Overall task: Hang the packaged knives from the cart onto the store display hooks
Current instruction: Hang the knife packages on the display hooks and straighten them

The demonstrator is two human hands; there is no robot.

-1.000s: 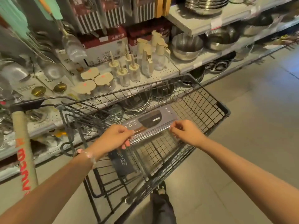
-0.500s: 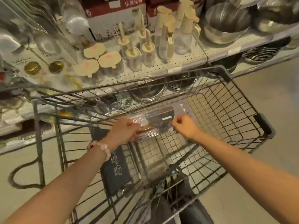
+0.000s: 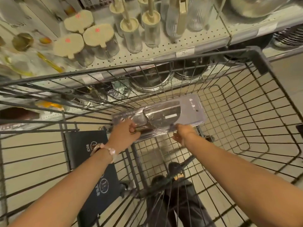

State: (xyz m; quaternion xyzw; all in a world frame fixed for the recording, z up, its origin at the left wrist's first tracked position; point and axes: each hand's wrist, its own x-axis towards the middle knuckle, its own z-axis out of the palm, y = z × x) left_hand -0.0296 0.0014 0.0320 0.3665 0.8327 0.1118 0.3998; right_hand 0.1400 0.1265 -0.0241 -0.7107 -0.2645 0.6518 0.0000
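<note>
Both hands are down inside the black wire shopping cart (image 3: 255, 112), on a clear plastic blister pack w/ a dark broad-bladed knife on grey card (image 3: 160, 115). The pack sits low in the basket, roughly level, long side running left-right; can't tell if it rests on the cart floor or is lifted off it.

Left hand (image 3: 124, 135), pink bead bracelet at the wrist, has fingers curled over the pack's near-left end, gripping it; the knife handle there is mostly hidden under the fingers, only a brownish bit showing. Right hand (image 3: 183, 133) is at the near edge further right, thumb against the plastic, other fingers hanging below & partly hidden, so whether it pinches the edge or just touches it can't be told.

Glare on the blister washes out most of the blade; print on the card is too blurred to read. A small hang hole shows near the far-right end of the card.

A dark flat panel w/ round white logos (image 3: 96, 169) stands against the cart's near-left side, lower part cut off by the left arm.

Beyond the cart: white perforated store shelf (image 3: 172, 46) w/ ribbed clear glass jars w/ cream lids (image 3: 91, 40), tops of the taller bottles cropped by the frame edge. Steel pots on the shelf below are half-hidden behind the wire.
</note>
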